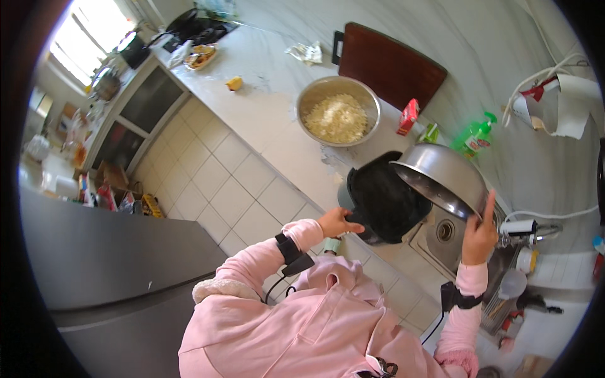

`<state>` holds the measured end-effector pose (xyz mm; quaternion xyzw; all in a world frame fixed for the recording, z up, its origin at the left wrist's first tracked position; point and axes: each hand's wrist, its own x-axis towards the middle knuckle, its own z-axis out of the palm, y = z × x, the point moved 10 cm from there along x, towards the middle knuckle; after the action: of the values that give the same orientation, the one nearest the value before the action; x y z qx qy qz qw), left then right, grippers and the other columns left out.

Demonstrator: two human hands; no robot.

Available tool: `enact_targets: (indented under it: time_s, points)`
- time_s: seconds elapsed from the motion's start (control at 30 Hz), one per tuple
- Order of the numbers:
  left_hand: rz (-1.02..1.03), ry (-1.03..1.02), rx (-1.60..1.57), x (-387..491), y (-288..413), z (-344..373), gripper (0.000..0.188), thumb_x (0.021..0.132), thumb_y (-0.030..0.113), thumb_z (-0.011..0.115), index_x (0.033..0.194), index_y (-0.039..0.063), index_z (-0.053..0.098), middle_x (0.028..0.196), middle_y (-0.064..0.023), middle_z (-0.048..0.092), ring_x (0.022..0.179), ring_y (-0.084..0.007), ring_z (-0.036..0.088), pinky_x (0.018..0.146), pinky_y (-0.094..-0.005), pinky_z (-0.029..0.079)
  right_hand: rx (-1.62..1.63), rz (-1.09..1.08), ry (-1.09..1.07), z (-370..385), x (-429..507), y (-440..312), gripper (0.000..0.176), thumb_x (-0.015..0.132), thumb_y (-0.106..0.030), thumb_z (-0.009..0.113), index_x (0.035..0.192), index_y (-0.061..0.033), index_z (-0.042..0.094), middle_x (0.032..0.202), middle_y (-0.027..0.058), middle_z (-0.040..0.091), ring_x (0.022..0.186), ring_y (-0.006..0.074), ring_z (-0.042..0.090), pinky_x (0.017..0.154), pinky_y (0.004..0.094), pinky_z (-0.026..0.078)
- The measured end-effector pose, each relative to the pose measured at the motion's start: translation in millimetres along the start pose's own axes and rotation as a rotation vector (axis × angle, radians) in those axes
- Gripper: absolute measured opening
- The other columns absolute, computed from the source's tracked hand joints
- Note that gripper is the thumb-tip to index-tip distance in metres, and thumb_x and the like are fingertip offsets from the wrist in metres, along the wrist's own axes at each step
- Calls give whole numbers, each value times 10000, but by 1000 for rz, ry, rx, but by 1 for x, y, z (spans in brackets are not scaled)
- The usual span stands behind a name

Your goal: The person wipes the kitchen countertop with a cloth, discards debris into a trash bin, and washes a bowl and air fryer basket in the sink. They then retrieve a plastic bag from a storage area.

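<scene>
My left hand (338,222) grips the handle area of a black air fryer basket (385,203), at the front edge of the counter by the sink. In my right hand (479,238) is the rim of a stainless steel bowl (442,167). That bowl is tilted on its side, its mouth facing the basket and partly over it. Most of its inside is hidden. Another steel bowl (308,97) stands upright farther along the counter. It holds pale, crumbly food (338,120) with white powder on top.
A brown cutting board (390,64) leans at the wall, near a red box (408,117) and a green pump bottle (475,137). To the right are the sink (435,238) and faucet (520,234). A grey refrigerator (127,255) stands at left. Crumpled paper (306,53) lies on the counter.
</scene>
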<state>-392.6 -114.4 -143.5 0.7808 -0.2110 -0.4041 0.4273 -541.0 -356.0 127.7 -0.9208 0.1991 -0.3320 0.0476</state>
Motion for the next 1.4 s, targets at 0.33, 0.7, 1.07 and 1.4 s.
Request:
enact_targets:
  time_s: [0.33, 0.7, 1.07, 1.4]
  points:
    - [-65, -82, -260, -99, 5, 9, 455, 737, 359, 748, 971, -20, 658, 790, -30, 633, 739, -117, 562, 683, -277, 452, 246, 38, -28, -12, -17, -1, 517, 865, -56, 486, 1375, -55, 400, 795, 224, 604, 584, 345, 574, 554, 393, 446]
    - [-11, -55, -232, -144, -13, -120, 355, 750, 305, 745, 897, -4, 652, 677, 7, 555, 644, -91, 505, 565, -273, 392, 1151, 723, -435, 105, -21, -12, 243, 895, -83, 474, 1129, -18, 456, 721, 70, 584, 407, 120, 516, 354, 223, 425]
    - [-138, -68, -344, -115, -53, -311, 364, 746, 283, 734, 949, -4, 639, 785, -12, 602, 735, -101, 551, 661, -245, 435, 1304, 1244, -18, 178, -53, 5, 59, 851, -127, 589, 857, -105, 535, 676, -15, 528, 496, 93, 509, 428, 226, 434]
    - [12, 166, -539, 3, -84, -439, 356, 750, 246, 736, 948, -28, 624, 817, -37, 625, 777, -119, 577, 713, -263, 448, 1206, 1441, 328, 149, -97, 23, 70, 838, -159, 614, 840, -105, 569, 672, 22, 599, 497, 99, 523, 415, 184, 373]
